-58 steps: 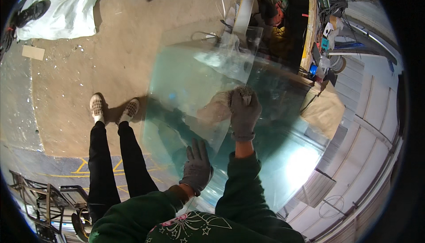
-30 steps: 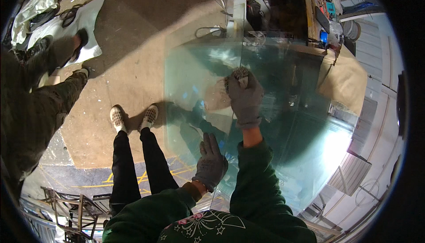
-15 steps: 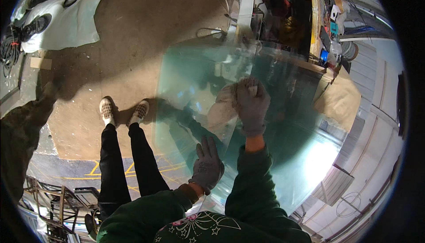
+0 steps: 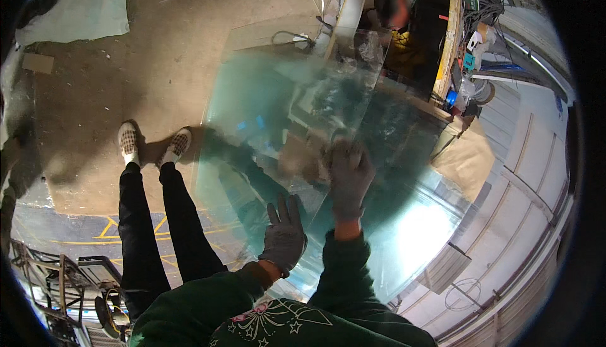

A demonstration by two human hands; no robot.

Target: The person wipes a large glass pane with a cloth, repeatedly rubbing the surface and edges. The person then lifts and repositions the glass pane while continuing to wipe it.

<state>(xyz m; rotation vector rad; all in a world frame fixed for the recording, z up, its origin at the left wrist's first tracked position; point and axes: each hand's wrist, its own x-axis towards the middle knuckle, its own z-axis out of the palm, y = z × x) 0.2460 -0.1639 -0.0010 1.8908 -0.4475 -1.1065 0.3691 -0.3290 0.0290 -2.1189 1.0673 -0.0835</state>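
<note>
A large greenish glass sheet (image 4: 233,88) spreads in front of me, with a band of glare on its right side. My left hand (image 4: 284,239), in a grey glove, lies with its fingers stretched out over the near part of the glass. Farther out and to the right, my right hand (image 4: 351,186), gloved too, is closed and pressed down at the glass. Its fingers curl round something I cannot make out, and they are slightly blurred. Reflections of the hand and arm show in the glass beside it.
A wooden-edged shelf (image 4: 445,44) with cables and small items stands at the far right. Brown paper (image 4: 467,157) lies by the sheet's right edge. White sheeting (image 4: 82,15) covers things at the far left. Metal frames (image 4: 57,277) stand at the lower left, beyond my legs.
My right hand has slid nearer to me over the glass, still closed. My left hand stays stretched out near the close edge. The whole view has shifted slightly.
</note>
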